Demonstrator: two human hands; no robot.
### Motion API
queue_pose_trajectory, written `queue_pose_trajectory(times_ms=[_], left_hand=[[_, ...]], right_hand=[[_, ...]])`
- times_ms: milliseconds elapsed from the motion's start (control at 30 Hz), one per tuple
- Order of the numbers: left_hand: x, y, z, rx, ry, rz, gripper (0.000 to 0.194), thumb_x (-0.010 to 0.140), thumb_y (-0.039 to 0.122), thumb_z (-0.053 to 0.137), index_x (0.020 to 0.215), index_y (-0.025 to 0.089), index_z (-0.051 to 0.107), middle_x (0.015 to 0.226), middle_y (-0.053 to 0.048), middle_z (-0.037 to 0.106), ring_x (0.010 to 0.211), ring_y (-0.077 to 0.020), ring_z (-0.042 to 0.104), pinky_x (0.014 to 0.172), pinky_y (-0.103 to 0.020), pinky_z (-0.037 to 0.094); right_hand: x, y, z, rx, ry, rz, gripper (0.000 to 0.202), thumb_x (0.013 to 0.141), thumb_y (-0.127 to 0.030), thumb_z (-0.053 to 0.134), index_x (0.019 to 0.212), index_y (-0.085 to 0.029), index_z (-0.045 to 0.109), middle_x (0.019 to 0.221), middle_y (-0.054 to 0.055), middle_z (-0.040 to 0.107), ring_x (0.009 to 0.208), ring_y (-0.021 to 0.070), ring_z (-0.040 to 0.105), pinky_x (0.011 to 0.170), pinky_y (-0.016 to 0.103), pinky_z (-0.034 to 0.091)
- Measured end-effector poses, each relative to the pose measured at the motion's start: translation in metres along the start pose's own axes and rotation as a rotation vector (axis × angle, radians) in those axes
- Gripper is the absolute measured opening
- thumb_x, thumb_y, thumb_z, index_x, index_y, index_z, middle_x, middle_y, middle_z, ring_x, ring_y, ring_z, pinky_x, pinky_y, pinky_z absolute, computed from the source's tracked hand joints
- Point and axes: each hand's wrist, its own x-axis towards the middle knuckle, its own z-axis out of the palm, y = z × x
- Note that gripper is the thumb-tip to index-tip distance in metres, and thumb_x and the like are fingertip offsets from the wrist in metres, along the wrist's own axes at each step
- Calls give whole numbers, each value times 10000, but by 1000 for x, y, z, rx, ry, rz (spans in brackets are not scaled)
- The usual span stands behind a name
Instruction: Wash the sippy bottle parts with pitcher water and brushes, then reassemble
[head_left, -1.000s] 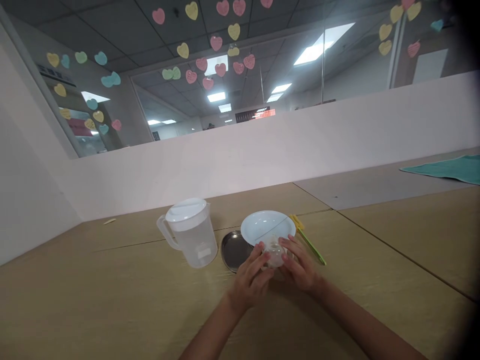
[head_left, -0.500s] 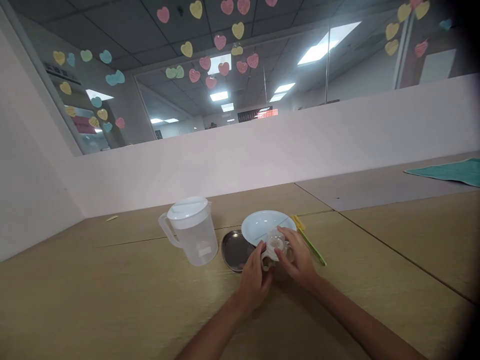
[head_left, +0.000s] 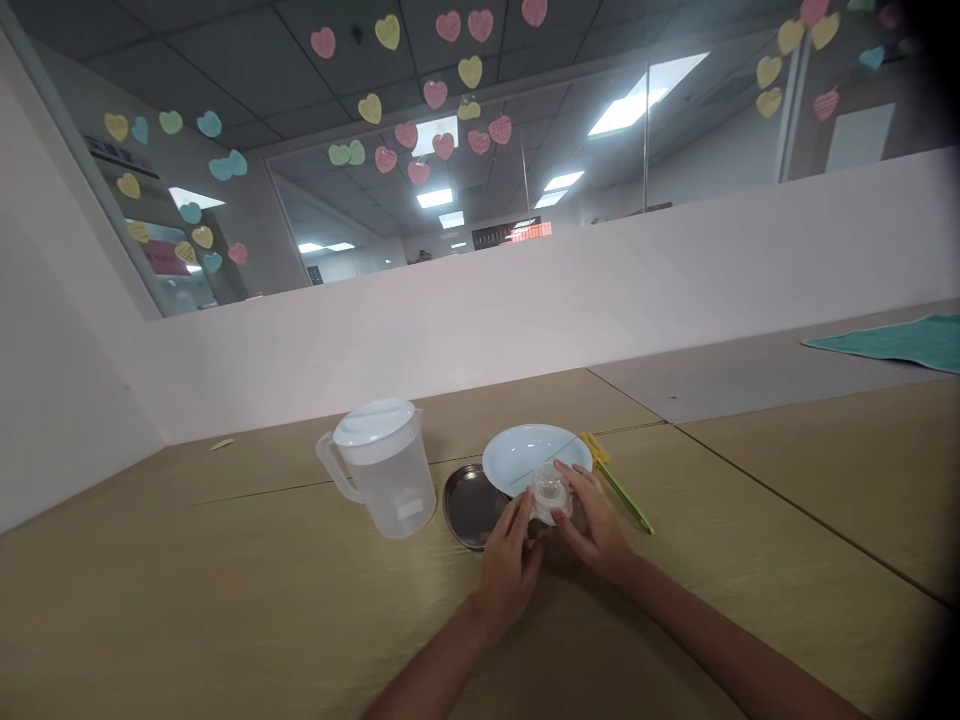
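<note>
A small clear, whitish container with a round top (head_left: 550, 490) is held between both hands, in front of the white bowl (head_left: 517, 460). My left hand (head_left: 510, 560) closes on its left side, with the thumb low. My right hand (head_left: 596, 520) grips the right side, thumb and fingers around the round top. The container's underside is hidden by the fingers. Just left of the hands lies a dark metal tray (head_left: 469, 507), its right edge partly behind my left hand.
A lidded clear pitcher (head_left: 390, 480) stands to the left, handle leftward. Right of the bowl lies a green-handled brush (head_left: 626, 496) with a yellow head. A teal cloth (head_left: 900, 342) is at the far right. The wall (head_left: 480, 320) rises behind the table.
The round top sits slightly lower between the hands, and my right hand has tilted a little with it. The camera view has shifted slightly.
</note>
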Motion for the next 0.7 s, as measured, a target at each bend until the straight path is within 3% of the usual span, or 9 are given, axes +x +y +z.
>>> queue_pose_trajectory(times_ms=[233,367,500,700], left_hand=[[-2,-5,5,56,49,22,526,859,210,439,1367,242,305,1379,-75,391,1262,-206,378,1034,-389,365],[-2,-4,3,70,67,40,520,856,207,443,1359,260,322,1413,-69,337,1259,-210,385,1020,-374,386],[-1,-2,1,63,44,16,522,860,212,437,1362,282,312,1448,-72,260,1204,-202,449,981,-355,424],[-1,-3,2,50,54,5,497,860,231,452,1343,287,345,1446,-87,257,1123,-188,509,948,-364,448]], right_hand=[[-4,3,3,62,-32,57,518,841,-297,455,1326,-189,309,1261,115,499,1175,238,453,968,434,390],[-4,2,3,54,-41,68,540,836,-305,470,1334,-193,294,1266,114,493,1182,239,446,970,431,396],[-4,2,3,43,-28,71,534,829,-313,486,1319,-192,311,1245,118,507,1166,241,464,966,434,405],[0,4,5,-7,35,37,504,806,-324,515,1267,-179,372,1172,126,554,1124,253,499,935,439,431]])
